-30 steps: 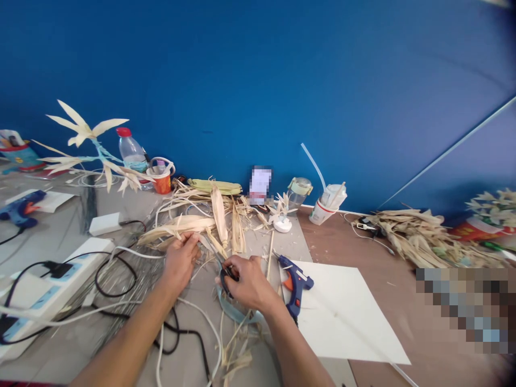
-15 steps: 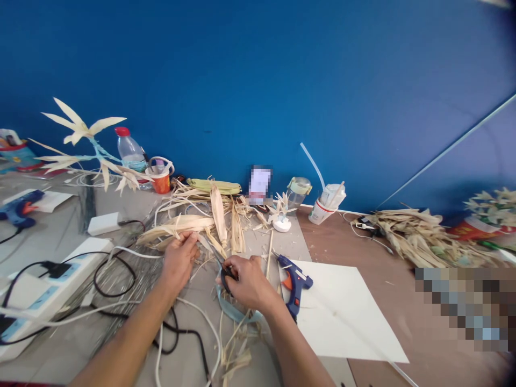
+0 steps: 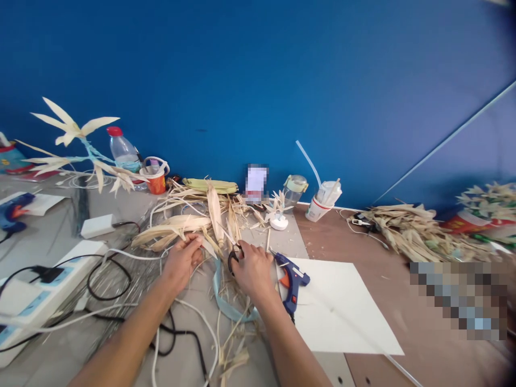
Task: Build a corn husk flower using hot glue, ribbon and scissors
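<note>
My left hand (image 3: 182,261) is closed on a pale dried husk strip (image 3: 177,230) that runs off to the left on the grey table. My right hand (image 3: 253,269) grips black-handled scissors (image 3: 231,246), blades pointing up and left over the husk near my left fingers. A loose heap of dried husks (image 3: 213,209) lies just beyond both hands. A light blue ribbon loop (image 3: 220,293) rests under my right wrist.
A blue glue gun (image 3: 291,277) sits right of my hand on a white sheet (image 3: 342,312). Black and white cables (image 3: 108,279) and power strips (image 3: 28,301) crowd the left. Bottle (image 3: 123,153), cups (image 3: 155,180), a husk flower (image 3: 76,131) and another husk pile (image 3: 415,236) line the blue wall.
My right hand has lifted the scissors up and forward toward the husk held in my left hand. The view has shifted slightly left.
</note>
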